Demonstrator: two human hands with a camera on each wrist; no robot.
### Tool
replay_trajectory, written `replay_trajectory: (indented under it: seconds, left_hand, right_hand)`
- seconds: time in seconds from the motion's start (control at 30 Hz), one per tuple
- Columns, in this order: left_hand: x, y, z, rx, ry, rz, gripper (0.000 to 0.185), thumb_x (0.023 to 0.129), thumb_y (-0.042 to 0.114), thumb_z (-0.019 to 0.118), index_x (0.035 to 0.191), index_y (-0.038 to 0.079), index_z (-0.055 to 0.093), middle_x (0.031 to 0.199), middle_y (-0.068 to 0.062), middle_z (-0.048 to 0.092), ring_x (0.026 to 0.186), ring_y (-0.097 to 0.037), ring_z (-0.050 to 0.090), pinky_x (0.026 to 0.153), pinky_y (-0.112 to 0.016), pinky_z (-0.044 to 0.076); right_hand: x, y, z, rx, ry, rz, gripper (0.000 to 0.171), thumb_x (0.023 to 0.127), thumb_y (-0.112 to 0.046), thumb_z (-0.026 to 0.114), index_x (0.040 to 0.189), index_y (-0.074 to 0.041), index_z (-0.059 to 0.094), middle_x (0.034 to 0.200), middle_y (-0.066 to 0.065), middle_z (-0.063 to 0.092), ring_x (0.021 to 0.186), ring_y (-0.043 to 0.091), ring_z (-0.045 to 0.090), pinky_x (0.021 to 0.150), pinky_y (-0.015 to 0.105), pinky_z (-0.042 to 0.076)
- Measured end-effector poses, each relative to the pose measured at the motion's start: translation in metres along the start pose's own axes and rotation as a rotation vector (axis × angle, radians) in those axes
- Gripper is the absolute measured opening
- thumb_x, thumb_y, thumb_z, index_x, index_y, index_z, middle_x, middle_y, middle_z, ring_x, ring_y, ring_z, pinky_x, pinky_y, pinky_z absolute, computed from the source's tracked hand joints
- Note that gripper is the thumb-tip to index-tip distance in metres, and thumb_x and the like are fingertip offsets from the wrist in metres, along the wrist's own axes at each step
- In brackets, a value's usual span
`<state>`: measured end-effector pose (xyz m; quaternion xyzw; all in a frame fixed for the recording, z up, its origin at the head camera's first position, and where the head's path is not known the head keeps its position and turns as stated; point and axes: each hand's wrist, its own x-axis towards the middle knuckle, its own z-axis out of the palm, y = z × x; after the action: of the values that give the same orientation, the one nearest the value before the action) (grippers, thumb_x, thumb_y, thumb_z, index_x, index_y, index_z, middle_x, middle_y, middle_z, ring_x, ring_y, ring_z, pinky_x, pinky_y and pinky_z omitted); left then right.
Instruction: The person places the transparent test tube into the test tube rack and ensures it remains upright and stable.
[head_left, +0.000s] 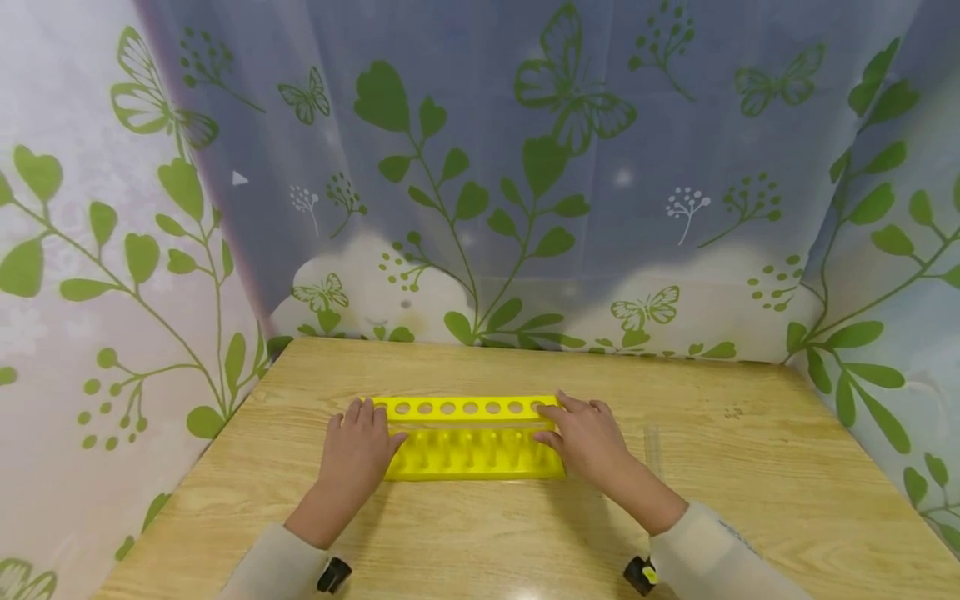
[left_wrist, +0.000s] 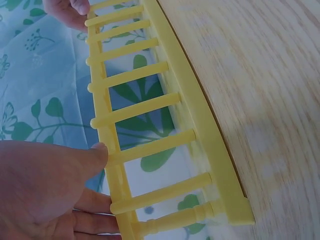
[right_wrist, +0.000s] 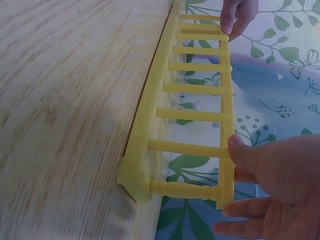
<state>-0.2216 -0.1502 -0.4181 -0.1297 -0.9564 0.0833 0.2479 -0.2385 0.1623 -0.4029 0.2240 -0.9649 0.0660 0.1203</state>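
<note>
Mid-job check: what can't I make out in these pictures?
Head view: end holes of the yellow rack, partly covered by the left hand and right hand.
Head view: what the clear strip is; too faint.
Head view: the mark on the right sleeve; too small.
Left wrist view: the rack's far end, cut off by the top edge.

Head view looks forward-down; close wrist views share the rack [head_left: 468,452].

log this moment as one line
left hand: grips yellow test-tube rack at left end | right hand: grips right end | rack: upright on wooden table
</note>
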Motion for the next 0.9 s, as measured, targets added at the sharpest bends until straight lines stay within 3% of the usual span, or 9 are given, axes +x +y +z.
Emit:
replay_trajectory:
  seconds: [0.43,0.73,0.9]
  left_hand:
    - [-0.001,0.011,-0.003,-0.007,-0.017,0.018,0.052,0.089,0.045,0.067,0.105,-0.004,0.065,0.107,-0.019,0.062,0.107,-0.033,0.059,0.085,-0.049,0.051]
    - [-0.003,0.017,-0.004,0.002,0.056,0.044,0.053,0.086,0.045,0.070,0.103,-0.005,0.066,0.108,-0.021,0.065,0.106,-0.034,0.061,0.083,-0.048,0.053]
    - [-0.003,0.020,-0.006,0.013,0.055,0.049,0.053,0.086,0.045,0.070,0.103,-0.006,0.067,0.110,-0.022,0.066,0.107,-0.034,0.062,0.084,-0.047,0.053]
  right_hand:
    - [-0.013,0.008,-0.003,-0.021,-0.001,0.015,0.040,0.090,-0.036,0.066,0.124,-0.014,0.067,0.129,0.018,0.061,0.120,0.033,0.057,0.098,0.059,0.042]
    - [-0.021,0.013,-0.005,-0.011,0.019,-0.011,0.040,0.089,-0.033,0.069,0.123,-0.013,0.068,0.128,0.020,0.061,0.118,0.036,0.058,0.098,0.060,0.042]
    - [-0.024,0.015,-0.007,0.007,0.015,-0.013,0.039,0.089,-0.033,0.069,0.123,-0.013,0.068,0.128,0.021,0.061,0.118,0.037,0.057,0.099,0.060,0.040]
